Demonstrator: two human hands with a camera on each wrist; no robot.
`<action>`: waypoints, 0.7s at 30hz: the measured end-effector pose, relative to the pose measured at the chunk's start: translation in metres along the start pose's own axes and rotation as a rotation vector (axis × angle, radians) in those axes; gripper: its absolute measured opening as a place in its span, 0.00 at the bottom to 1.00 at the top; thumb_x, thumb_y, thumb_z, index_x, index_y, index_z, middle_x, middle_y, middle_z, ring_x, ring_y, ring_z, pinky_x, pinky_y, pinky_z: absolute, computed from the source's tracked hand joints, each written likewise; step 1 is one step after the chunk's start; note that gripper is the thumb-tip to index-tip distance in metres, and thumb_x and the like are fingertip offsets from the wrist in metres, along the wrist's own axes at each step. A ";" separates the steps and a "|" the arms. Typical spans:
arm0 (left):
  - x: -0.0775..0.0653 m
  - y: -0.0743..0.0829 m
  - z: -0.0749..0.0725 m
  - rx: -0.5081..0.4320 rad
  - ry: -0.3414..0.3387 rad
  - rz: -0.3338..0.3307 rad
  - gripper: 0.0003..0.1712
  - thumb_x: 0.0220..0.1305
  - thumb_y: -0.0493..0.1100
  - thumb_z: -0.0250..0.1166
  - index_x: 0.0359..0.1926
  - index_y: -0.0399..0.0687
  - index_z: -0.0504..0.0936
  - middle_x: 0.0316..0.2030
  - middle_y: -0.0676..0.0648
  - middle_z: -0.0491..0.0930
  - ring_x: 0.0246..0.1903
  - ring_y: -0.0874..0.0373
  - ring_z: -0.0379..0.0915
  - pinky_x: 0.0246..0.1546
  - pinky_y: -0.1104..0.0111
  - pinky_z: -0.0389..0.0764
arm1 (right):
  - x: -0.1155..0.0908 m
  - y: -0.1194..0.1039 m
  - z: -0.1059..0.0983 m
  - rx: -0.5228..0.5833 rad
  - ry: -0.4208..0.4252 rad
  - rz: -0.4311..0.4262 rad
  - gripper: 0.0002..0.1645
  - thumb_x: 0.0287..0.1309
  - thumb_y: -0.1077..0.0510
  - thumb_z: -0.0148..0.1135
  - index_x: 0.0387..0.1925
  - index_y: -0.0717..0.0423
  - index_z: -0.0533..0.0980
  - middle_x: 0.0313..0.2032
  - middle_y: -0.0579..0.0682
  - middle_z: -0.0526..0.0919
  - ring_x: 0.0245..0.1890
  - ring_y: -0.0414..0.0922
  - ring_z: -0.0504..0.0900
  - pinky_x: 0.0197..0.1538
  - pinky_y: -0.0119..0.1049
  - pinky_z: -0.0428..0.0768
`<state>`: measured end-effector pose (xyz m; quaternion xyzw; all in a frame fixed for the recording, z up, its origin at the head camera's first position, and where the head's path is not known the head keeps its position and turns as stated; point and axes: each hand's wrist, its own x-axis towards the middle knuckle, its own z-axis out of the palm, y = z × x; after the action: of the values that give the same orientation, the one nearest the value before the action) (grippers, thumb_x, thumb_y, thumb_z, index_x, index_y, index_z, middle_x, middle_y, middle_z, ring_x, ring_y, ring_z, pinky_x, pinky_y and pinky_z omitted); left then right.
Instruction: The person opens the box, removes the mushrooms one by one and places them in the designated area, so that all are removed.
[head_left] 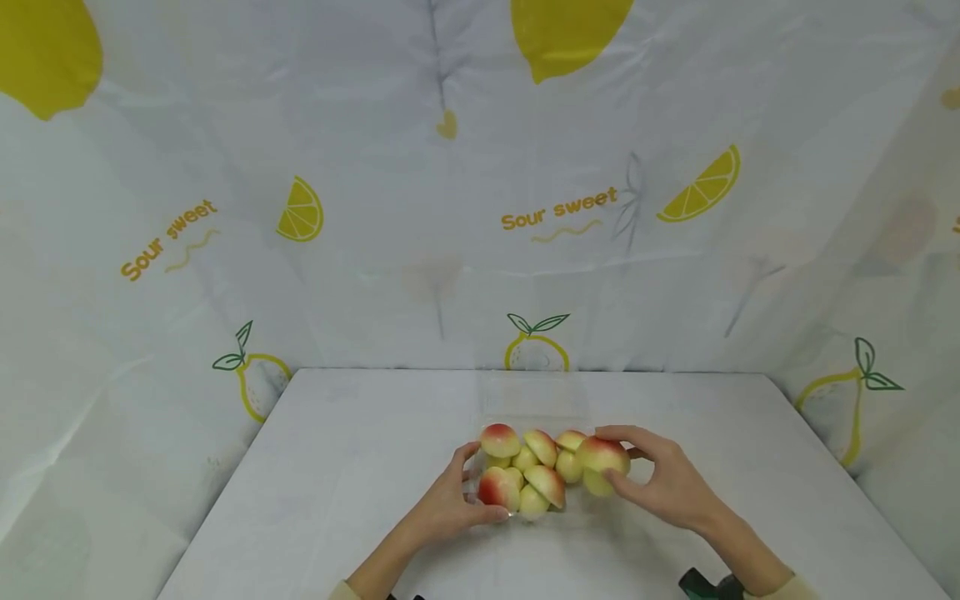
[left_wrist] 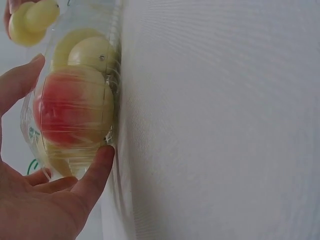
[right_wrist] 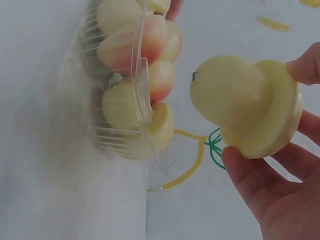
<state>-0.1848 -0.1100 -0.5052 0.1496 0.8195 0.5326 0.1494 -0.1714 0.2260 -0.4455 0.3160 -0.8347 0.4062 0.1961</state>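
Right hand (head_left: pixel 667 482) pinches a mushroom (head_left: pixel 603 456)
Left hand (head_left: pixel 448 504) grips the left end of a clear box (right_wrist: pixel 143 92) holding more mushrooms (head_left: pixel 499 488).

Dim, diffuse light w/ soft shadows on tbl (head_left: pixel 315 500), R-wrist pic hazy.

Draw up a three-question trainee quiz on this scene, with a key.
1. Multiple choice: what does the right grip hold?
a) a spoon
b) a mushroom-shaped piece
c) nothing
2. True or false: that piece touches the clear container.
3. Short answer: what does the left grip do, and where, as the head view shows it?

Key:
1. b
2. False; the right wrist view shows a gap between them.
3. It holds the container at its left side.
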 end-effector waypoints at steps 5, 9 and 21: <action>0.000 0.000 0.000 0.005 0.001 0.005 0.60 0.54 0.52 0.80 0.77 0.48 0.51 0.68 0.28 0.64 0.52 0.48 0.79 0.47 0.57 0.80 | 0.002 0.005 -0.006 -0.015 0.071 -0.043 0.30 0.47 0.72 0.75 0.55 0.59 0.80 0.49 0.51 0.87 0.50 0.36 0.81 0.45 0.26 0.80; 0.000 -0.001 0.000 0.001 0.007 0.013 0.59 0.53 0.51 0.80 0.77 0.48 0.52 0.69 0.28 0.64 0.52 0.48 0.78 0.47 0.58 0.80 | 0.005 0.008 -0.013 -0.015 0.100 -0.042 0.31 0.46 0.75 0.74 0.55 0.58 0.80 0.50 0.50 0.86 0.51 0.32 0.80 0.45 0.25 0.79; -0.001 0.001 0.000 0.001 0.024 0.014 0.58 0.53 0.51 0.80 0.76 0.49 0.54 0.73 0.35 0.60 0.56 0.46 0.77 0.46 0.59 0.80 | 0.017 0.018 -0.024 -0.039 0.214 0.041 0.31 0.43 0.77 0.75 0.53 0.62 0.81 0.46 0.59 0.85 0.44 0.29 0.79 0.43 0.19 0.77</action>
<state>-0.1842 -0.1102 -0.5041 0.1490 0.8205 0.5350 0.1356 -0.1945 0.2471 -0.4316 0.2498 -0.8230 0.4253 0.2816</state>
